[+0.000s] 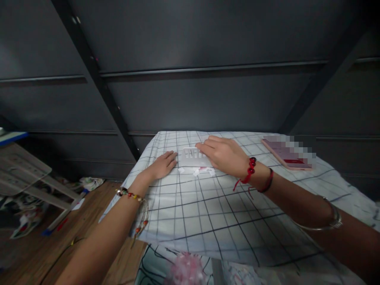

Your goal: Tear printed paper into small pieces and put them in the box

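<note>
A white plastic piece (191,159) with a row of slots lies on the grid-patterned cloth (190,209). My right hand (224,154) covers its right end, fingers bent together and gripping around its upper edge; the fingertips are partly hidden. My left hand (163,164) rests flat on the cloth, just left of the piece, with fingers stretched out and nothing held. Small white bits (196,172) and a spot of pink show along the piece's near edge, too small to make out.
A pink-edged phone (286,154) lies right of my right hand. Below the cloth's front edge are a blurred pink bundle (187,269) and clear plastic wrapping (242,273). Dark panels (202,103) rise behind. A stool-like frame (26,170) stands left, with a cable (59,253) on the floor.
</note>
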The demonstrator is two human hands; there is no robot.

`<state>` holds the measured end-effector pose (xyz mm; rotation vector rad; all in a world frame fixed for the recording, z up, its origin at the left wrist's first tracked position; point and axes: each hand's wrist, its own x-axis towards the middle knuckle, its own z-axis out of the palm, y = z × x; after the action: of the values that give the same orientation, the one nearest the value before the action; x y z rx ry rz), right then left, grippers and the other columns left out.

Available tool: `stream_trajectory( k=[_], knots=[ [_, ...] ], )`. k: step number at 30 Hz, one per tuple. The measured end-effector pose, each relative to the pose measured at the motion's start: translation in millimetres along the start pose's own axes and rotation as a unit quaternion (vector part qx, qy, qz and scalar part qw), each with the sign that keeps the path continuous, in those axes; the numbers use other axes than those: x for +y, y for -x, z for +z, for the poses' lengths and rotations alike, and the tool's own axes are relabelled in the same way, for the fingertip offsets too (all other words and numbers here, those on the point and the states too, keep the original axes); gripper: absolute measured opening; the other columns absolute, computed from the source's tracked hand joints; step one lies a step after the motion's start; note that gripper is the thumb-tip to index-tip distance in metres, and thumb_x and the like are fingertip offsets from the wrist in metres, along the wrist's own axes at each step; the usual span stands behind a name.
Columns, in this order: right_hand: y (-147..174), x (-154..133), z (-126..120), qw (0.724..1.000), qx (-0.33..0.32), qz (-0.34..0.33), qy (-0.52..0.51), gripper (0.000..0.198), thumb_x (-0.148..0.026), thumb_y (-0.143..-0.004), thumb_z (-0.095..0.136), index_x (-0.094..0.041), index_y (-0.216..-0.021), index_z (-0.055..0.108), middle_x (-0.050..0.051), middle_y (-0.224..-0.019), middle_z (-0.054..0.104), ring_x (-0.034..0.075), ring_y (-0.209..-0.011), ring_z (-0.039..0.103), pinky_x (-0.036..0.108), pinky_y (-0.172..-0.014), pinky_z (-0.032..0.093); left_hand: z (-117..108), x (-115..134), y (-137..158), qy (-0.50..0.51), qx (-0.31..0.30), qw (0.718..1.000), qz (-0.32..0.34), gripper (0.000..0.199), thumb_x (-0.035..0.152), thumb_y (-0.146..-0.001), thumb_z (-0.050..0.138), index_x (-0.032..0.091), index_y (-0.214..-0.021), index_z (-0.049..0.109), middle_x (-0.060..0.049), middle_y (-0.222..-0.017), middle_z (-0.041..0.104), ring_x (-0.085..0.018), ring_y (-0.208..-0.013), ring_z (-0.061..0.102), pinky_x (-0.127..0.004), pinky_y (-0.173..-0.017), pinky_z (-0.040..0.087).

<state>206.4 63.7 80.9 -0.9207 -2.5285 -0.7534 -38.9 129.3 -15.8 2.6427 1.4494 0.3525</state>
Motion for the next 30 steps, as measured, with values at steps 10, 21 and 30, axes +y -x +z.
stream_trajectory(
  k=[10, 21, 30],
  knots=[
    [11, -3, -11, 0.999, 0.017, -0.040, 0.000, 0.024, -0.006, -0.079, 0.041, -0.015, -0.090, 0.061, 0.004, -0.072, 0.061, 0.015, -0.071, 0.050, 0.025, -0.057, 0.033, 1, 0, 3, -0.031, -0.021, 0.999, -0.009, 0.053, 0.041, -0.091, 0.022, 0.008, -0.128, 0.040, -0.015, -0.140, 0.033, -0.025, -0.129, 0.026, -0.037, -0.104, 0.021],
    [-5, -5, -4, 0.999, -0.041, 0.017, 0.024, 0.022, -0.008, -0.081, 0.043, -0.011, -0.091, 0.061, 0.007, -0.076, 0.062, 0.018, -0.074, 0.051, 0.027, -0.057, 0.033, 2, 2, 6, -0.043, -0.001, 0.999, -0.011, 0.054, 0.042, -0.090, 0.023, 0.009, -0.130, 0.039, -0.013, -0.139, 0.034, -0.025, -0.127, 0.030, -0.038, -0.104, 0.022],
    [13, -11, -25, 1.000, 0.001, -0.030, -0.005, 0.021, -0.008, -0.080, 0.043, -0.014, -0.090, 0.061, 0.004, -0.070, 0.060, 0.016, -0.070, 0.051, 0.026, -0.057, 0.034, 1, 3, 8, -0.035, -0.002, 0.999, -0.007, 0.051, 0.040, -0.091, 0.024, 0.010, -0.129, 0.040, -0.012, -0.139, 0.035, -0.023, -0.128, 0.029, -0.035, -0.104, 0.023]
  ],
)
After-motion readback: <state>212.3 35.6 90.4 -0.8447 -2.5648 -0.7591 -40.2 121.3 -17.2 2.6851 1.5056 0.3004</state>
